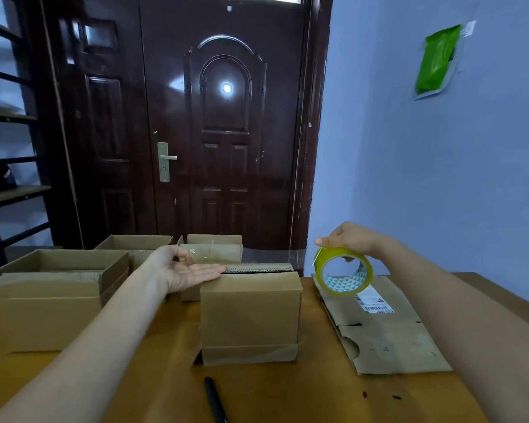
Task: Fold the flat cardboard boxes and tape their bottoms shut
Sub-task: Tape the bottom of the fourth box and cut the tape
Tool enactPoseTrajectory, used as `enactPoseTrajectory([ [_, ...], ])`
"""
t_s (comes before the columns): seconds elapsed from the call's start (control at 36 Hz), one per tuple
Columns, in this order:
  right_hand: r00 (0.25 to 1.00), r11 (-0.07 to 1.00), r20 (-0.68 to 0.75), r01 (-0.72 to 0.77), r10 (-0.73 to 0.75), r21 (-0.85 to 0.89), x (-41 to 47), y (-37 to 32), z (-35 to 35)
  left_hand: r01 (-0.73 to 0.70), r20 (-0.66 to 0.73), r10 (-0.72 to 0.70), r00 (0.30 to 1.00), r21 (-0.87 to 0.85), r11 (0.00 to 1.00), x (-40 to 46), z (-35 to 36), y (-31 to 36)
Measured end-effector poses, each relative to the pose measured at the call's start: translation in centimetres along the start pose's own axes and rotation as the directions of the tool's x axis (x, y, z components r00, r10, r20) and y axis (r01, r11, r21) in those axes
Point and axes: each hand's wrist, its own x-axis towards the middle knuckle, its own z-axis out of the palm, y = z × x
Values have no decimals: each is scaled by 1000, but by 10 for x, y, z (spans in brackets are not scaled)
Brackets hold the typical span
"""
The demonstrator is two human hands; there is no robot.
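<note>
While the left hand [186, 270] lies open, palm up, fingertips at the top edge of the upended box [250, 312], likely steadying it for taping, the right hand [350, 239] pinches the tape roll [343, 271] above a flat cardboard box [388, 337]. Open tabletop [272, 395] lies nearer the person than both hands.

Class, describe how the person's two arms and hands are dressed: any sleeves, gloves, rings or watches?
Both forearms are bare as far as the view shows: no sleeves in sight. The left hand and right hand wear no gloves, and no rings, watch or bracelet show.
</note>
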Motion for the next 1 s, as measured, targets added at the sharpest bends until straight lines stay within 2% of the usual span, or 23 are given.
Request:
enactPoseTrajectory([
  [0.28, 1000, 1000, 18, -17, 16, 5, 5, 4, 10, -6, 14, 7, 1000, -112, 994, -9, 1, -5],
  [0.5, 998, 999, 46, -41, 42, -36, 10, 8, 14, -13, -38, 10, 999, -79, 997, -9, 2, -6],
  [1.0, 996, 995, 67, -46, 52, -87, 26, 8, 33, -73, 4, 74, 997, -127, 989, -22, 0, -11],
])
